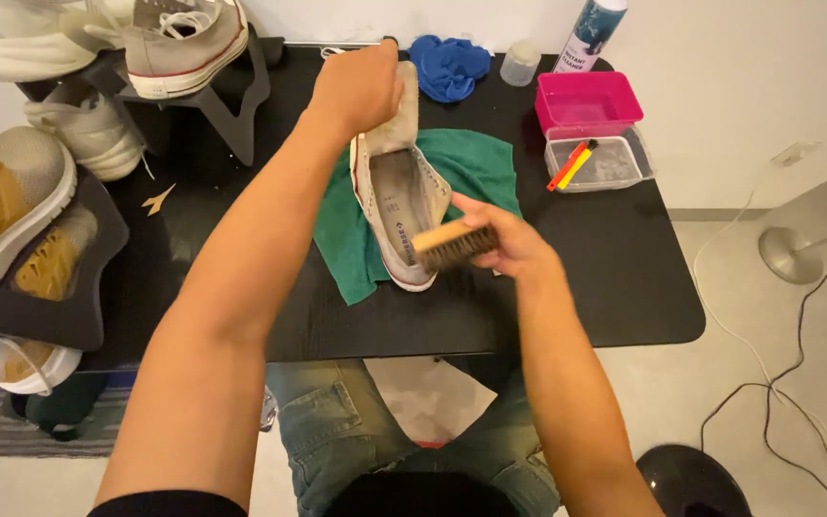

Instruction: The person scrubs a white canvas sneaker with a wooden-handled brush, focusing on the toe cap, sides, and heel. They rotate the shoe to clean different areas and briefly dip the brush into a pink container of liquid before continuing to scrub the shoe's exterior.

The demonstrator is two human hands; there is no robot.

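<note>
A worn white canvas sneaker (396,196) lies on a green cloth (476,165) in the middle of the black table (614,278), its opening facing up. My left hand (358,88) grips the sneaker's toe end at the far side and tilts it. My right hand (509,241) holds a wooden brush (454,245) with brown bristles, pressed against the sneaker's heel edge.
A blue rag (449,65), a small clear cup (520,63) and a spray bottle (591,34) stand at the back. A pink box (589,101) and a clear tray (597,165) with red and yellow tools sit right. Several sneakers (11,206) rest on black stands at left. Cables (796,364) cross the floor.
</note>
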